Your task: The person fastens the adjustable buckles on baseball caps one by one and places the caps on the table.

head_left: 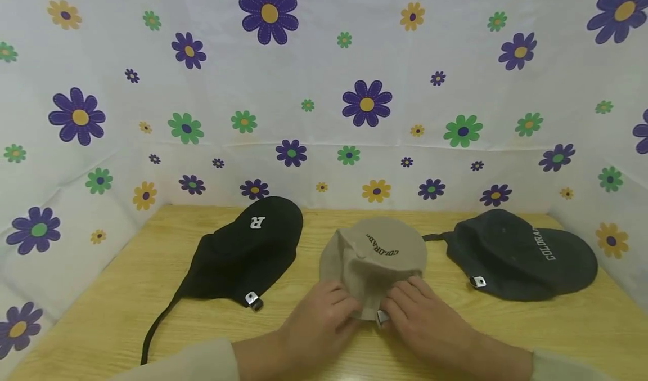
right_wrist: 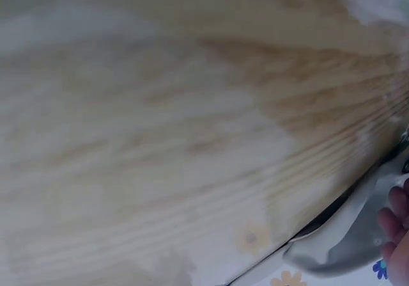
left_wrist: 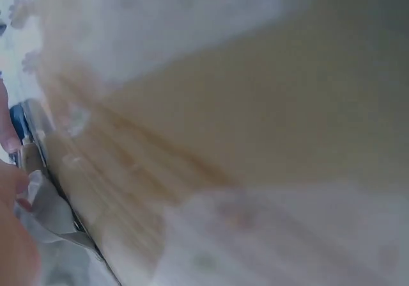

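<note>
A beige cap point(head_left: 390, 246) with dark COLORADO-style lettering lies in the middle of the table. My left hand point(head_left: 321, 316) pinches its near edge on the left, fingers curled over the fabric. On the right side of that same edge, my right hand point(head_left: 422, 313) grips the cap beside a small metal buckle point(head_left: 383, 317). The thumbs are mostly hidden. In the left wrist view, pale cap fabric point(left_wrist: 54, 212) shows beside part of the left hand point(left_wrist: 16, 235). The right wrist view catches the right hand's fingers point(right_wrist: 393, 215) against the cap point(right_wrist: 345, 238).
A black cap point(head_left: 253, 251) with a white R lies to the left, its strap point(head_left: 162, 319) trailing toward the front. To the right lies a dark grey cap point(head_left: 511, 263) with a metal buckle. Flower-printed cloth point(head_left: 314, 60) stands behind and beside the wooden table point(head_left: 126, 268).
</note>
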{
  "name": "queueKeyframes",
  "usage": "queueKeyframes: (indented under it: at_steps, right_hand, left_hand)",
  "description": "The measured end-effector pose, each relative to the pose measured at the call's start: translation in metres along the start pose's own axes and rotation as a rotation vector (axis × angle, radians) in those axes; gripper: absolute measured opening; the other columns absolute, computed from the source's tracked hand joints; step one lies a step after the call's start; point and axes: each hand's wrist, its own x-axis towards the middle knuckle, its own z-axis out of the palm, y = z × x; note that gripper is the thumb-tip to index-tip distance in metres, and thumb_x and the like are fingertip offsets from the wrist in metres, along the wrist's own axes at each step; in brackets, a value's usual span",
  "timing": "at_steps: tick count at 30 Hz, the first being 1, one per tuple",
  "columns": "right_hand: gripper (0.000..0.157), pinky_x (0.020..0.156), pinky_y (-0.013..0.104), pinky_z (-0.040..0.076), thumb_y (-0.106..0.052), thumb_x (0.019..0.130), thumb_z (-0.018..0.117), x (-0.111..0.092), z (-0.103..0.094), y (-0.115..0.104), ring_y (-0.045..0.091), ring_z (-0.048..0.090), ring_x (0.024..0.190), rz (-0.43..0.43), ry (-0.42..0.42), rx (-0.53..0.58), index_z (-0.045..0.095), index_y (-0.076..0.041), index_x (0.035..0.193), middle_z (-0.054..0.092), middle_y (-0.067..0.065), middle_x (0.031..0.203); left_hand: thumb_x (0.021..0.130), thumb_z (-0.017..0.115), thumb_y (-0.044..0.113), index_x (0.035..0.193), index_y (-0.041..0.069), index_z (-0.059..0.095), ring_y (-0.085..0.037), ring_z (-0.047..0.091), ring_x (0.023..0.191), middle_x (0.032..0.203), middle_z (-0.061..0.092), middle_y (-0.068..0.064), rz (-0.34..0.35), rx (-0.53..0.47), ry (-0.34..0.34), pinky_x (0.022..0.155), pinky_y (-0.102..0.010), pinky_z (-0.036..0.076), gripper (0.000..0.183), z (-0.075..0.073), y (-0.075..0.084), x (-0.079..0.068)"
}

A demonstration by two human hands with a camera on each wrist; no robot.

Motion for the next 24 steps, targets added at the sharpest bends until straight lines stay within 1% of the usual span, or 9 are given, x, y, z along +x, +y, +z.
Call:
queueKeyframes:
  at_steps: [2,5,9,11,14,17,20,22,24]
  right_hand:
    - [0.028,0.089,0.034,0.045,-0.032,0.107,0.042,0.001,0.001,-0.001,0.015,0.052,0.096,0.051,-0.025,0.007,0.059,-0.011,0.104,0.055,-0.003,0.099]
    - [0.020,0.090,0.034,0.046,-0.030,0.101,0.056,0.004,0.002,-0.002,0.015,0.052,0.097,0.133,-0.049,0.042,0.059,-0.010,0.105,0.056,-0.002,0.101]
    - [0.021,0.089,0.035,0.044,-0.027,0.093,0.067,0.009,0.005,-0.005,0.014,0.050,0.097,0.202,-0.052,0.078,0.059,-0.012,0.104,0.055,-0.003,0.102]
    - [0.020,0.088,0.034,0.044,-0.027,0.092,0.069,0.011,0.005,-0.006,0.013,0.049,0.096,0.223,-0.055,0.077,0.059,-0.013,0.103,0.054,-0.004,0.100]
    - [0.021,0.086,0.033,0.044,-0.029,0.092,0.070,0.014,0.004,-0.007,0.012,0.049,0.093,0.283,-0.068,0.082,0.059,-0.013,0.101,0.053,-0.006,0.096]
    - [0.019,0.087,0.034,0.043,-0.028,0.092,0.069,0.019,0.004,-0.011,0.011,0.050,0.092,0.377,-0.066,0.144,0.059,-0.014,0.099,0.054,-0.007,0.093]
    - [0.016,0.088,0.035,0.042,-0.027,0.093,0.068,0.020,0.006,-0.014,0.010,0.051,0.091,0.446,-0.052,0.203,0.059,-0.015,0.098,0.055,-0.008,0.092]
    - [0.015,0.088,0.035,0.041,-0.027,0.093,0.067,0.019,0.007,-0.014,0.010,0.051,0.092,0.455,-0.052,0.205,0.060,-0.016,0.098,0.055,-0.009,0.092]
    - [0.015,0.089,0.035,0.040,-0.029,0.094,0.067,0.019,0.008,-0.011,0.010,0.051,0.093,0.433,-0.066,0.177,0.060,-0.016,0.099,0.055,-0.010,0.093]
  left_hand:
    - [0.082,0.079,0.016,0.087,0.017,0.070,-0.007,0.055,0.086,0.083,0.066,0.010,-0.006,-0.002,0.006,0.081,-0.022,0.046,0.010,0.002,-0.005,0.000]
    - [0.080,0.081,0.017,0.087,0.017,0.072,-0.008,0.056,0.085,0.085,0.068,0.009,-0.006,-0.013,0.020,0.080,-0.023,0.046,0.012,0.004,-0.010,0.000]
    - [0.077,0.084,0.018,0.085,0.017,0.073,-0.010,0.056,0.084,0.085,0.069,0.009,0.018,-0.010,0.045,0.077,-0.024,0.045,0.013,0.005,-0.015,0.001]
    - [0.077,0.084,0.019,0.084,0.017,0.073,-0.010,0.056,0.083,0.084,0.069,0.010,0.039,0.010,0.068,0.076,-0.024,0.045,0.013,0.006,-0.015,0.003]
    - [0.076,0.084,0.020,0.083,0.017,0.072,-0.010,0.058,0.083,0.084,0.069,0.009,0.058,0.040,0.109,0.077,-0.025,0.045,0.014,0.007,-0.016,0.004]
    - [0.076,0.084,0.019,0.083,0.017,0.073,-0.011,0.059,0.085,0.085,0.070,0.009,0.056,0.057,0.141,0.078,-0.026,0.047,0.013,0.005,-0.018,0.004]
    - [0.074,0.084,0.018,0.082,0.017,0.072,-0.011,0.059,0.083,0.083,0.070,0.009,0.063,0.064,0.169,0.078,-0.027,0.047,0.014,0.005,-0.019,0.004]
    - [0.074,0.083,0.017,0.081,0.017,0.072,-0.012,0.058,0.081,0.082,0.069,0.009,0.075,0.077,0.186,0.078,-0.028,0.047,0.014,0.006,-0.020,0.005]
    - [0.074,0.082,0.015,0.081,0.017,0.071,-0.012,0.059,0.082,0.082,0.069,0.009,0.076,0.078,0.185,0.078,-0.028,0.046,0.013,0.007,-0.021,0.006]
